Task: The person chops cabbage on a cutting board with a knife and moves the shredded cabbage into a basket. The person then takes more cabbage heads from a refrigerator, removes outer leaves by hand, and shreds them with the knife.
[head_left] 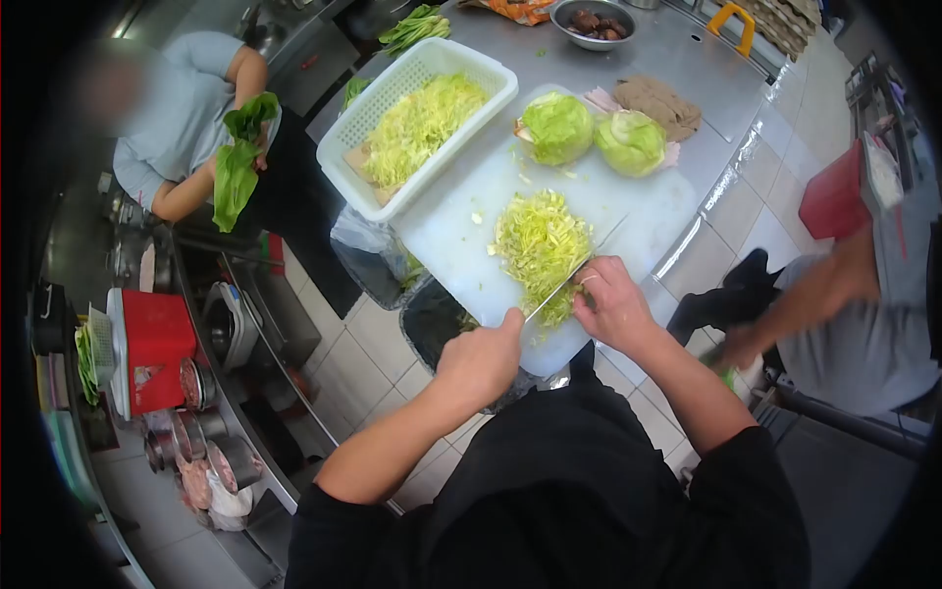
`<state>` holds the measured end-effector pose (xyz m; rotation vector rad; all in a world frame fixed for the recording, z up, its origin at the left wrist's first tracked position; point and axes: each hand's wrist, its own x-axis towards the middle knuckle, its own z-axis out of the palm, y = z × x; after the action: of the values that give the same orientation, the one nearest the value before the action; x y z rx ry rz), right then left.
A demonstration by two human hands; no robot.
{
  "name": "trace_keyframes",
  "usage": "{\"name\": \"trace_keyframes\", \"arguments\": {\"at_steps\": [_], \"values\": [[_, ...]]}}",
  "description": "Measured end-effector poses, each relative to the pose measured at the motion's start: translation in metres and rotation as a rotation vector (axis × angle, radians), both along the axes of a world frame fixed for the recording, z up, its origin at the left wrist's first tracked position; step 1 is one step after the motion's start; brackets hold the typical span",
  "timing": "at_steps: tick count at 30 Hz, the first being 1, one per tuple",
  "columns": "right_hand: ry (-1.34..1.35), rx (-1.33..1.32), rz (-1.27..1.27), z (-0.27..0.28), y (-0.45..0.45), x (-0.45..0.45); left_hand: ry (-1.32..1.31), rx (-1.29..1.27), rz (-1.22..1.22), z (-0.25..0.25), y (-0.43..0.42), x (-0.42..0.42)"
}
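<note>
My left hand [481, 358] is closed round the handle of a knife [551, 298]. The blade points away to the upper right, along the edge of a heap of shredded lettuce [538, 236] on a white cutting board [451, 250]. My right hand [616, 302] has its fingers bent against a small bunch of lettuce [559, 310], close beside the blade. What lies under those fingertips is partly hidden. Farther up the board sit two pale green lettuce heads [557, 128] [630, 142]. A white plastic basket [500, 83], left of them, holds more shredded lettuce [432, 123].
A metal bowl [595, 41] with dark brown pieces and a brown cloth [659, 106] are on the steel table [510, 34]. A bin with a black liner [432, 329] stands below the board. One person [196, 108] holds leafy greens at left; another [844, 324] works at right.
</note>
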<state>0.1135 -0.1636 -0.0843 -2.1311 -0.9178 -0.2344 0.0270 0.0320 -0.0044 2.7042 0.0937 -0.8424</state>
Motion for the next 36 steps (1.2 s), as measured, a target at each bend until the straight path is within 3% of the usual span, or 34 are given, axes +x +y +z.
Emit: {"name": "trace_keyframes", "arguments": {"at_steps": [5, 8, 12, 14, 19, 23, 25, 29, 31, 35, 36], "values": [[0.018, -0.035, 0.0, -0.007, -0.003, -0.004, -0.009, -0.011, -0.023, 0.017, 0.003, 0.003], [-0.01, -0.021, 0.001, -0.012, -0.002, 0.0, -0.043, -0.017, -0.013, -0.025, 0.002, -0.009], [0.004, -0.007, 0.001, -0.006, -0.002, -0.002, 0.036, 0.015, -0.044, 0.025, 0.002, 0.001], [-0.005, -0.006, -0.001, -0.012, -0.004, 0.001, 0.009, -0.011, -0.008, -0.011, 0.0, -0.001], [0.008, -0.031, 0.025, -0.007, -0.006, 0.001, 0.049, -0.011, 0.003, 0.021, -0.001, -0.005], [0.025, -0.034, 0.016, -0.004, -0.009, -0.007, 0.037, -0.028, 0.008, -0.007, -0.001, -0.003], [0.032, -0.056, 0.017, -0.001, -0.012, -0.007, 0.041, -0.014, 0.001, 0.018, -0.002, -0.007], [0.052, -0.072, -0.009, -0.009, -0.012, -0.013, 0.001, -0.046, 0.004, -0.017, -0.005, -0.005], [0.05, -0.074, -0.006, -0.007, -0.013, -0.012, -0.011, -0.041, 0.003, 0.008, -0.003, -0.012], [0.055, -0.08, -0.008, -0.006, -0.018, -0.016, -0.005, -0.066, 0.018, -0.022, -0.009, -0.01], [0.066, -0.082, -0.002, -0.005, -0.019, -0.017, -0.002, -0.065, 0.004, -0.002, -0.008, -0.015]]}}
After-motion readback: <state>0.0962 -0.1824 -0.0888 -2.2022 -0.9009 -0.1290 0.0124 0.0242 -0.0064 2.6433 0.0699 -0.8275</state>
